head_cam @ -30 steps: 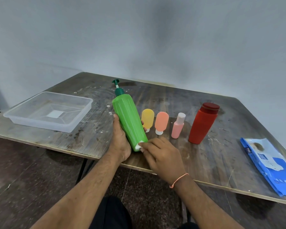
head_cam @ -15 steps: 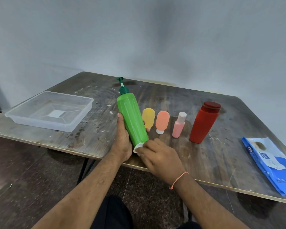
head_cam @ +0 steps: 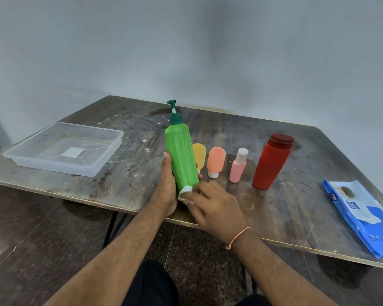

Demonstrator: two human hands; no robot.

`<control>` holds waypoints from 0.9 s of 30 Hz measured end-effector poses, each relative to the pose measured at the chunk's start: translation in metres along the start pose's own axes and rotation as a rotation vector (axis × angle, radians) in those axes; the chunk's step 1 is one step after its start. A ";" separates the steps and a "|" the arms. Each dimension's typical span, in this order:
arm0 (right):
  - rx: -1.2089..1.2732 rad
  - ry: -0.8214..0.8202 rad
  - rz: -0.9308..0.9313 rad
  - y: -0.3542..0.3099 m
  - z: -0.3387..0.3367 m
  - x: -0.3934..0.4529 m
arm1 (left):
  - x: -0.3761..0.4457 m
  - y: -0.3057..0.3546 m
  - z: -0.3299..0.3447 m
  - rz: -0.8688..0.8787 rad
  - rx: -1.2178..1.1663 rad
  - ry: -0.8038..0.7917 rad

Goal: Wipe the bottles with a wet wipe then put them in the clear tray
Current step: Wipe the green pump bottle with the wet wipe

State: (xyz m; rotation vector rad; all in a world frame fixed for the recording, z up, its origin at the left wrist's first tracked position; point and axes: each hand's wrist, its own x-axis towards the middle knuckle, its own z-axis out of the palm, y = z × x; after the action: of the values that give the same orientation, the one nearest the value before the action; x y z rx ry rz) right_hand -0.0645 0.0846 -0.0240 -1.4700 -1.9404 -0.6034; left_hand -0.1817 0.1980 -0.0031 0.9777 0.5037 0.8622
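Note:
My left hand (head_cam: 166, 186) grips the lower part of a tall green pump bottle (head_cam: 180, 152), held nearly upright above the table's front edge. My right hand (head_cam: 215, 206) presses a small white wet wipe (head_cam: 184, 192) against the bottle's base. Behind stand a yellow tube (head_cam: 200, 154), an orange tube (head_cam: 216, 161), a small pink bottle (head_cam: 238, 167) and a red bottle (head_cam: 271, 162) in a row. The clear tray (head_cam: 111, 151) lies at the left with nothing in it.
A blue wet-wipe pack (head_cam: 363, 215) lies at the right edge of the stained wooden table (head_cam: 131, 186). A grey wall rises behind the table. Dark floor shows below the front edge.
The green bottle has been tipped from a left lean to nearly upright. My right hand with the wipe has slid to the bottle's base.

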 end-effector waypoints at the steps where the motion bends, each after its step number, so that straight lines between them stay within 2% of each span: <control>1: -0.007 -0.040 -0.047 -0.001 0.001 -0.001 | 0.000 0.000 0.000 -0.004 0.000 0.006; 4: -0.016 -0.045 -0.071 -0.001 0.002 0.000 | -0.002 0.001 0.001 -0.002 0.003 0.009; 13: -0.008 0.164 0.140 0.000 -0.003 0.008 | -0.002 0.000 0.007 -0.004 0.018 -0.005; 16: 0.026 0.135 0.109 0.000 -0.002 0.008 | -0.002 0.002 0.005 -0.007 0.013 0.003; 20: 0.034 0.022 -0.028 -0.003 0.002 0.005 | -0.004 0.003 0.003 -0.036 0.026 -0.006; 27: -0.006 0.176 0.095 -0.001 0.003 0.012 | -0.006 0.002 0.007 0.038 0.042 -0.030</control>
State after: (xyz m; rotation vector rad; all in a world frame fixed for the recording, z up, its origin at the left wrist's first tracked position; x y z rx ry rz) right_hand -0.0686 0.0948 -0.0174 -1.4525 -1.7264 -0.6725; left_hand -0.1807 0.1904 0.0024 1.0404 0.4807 0.8726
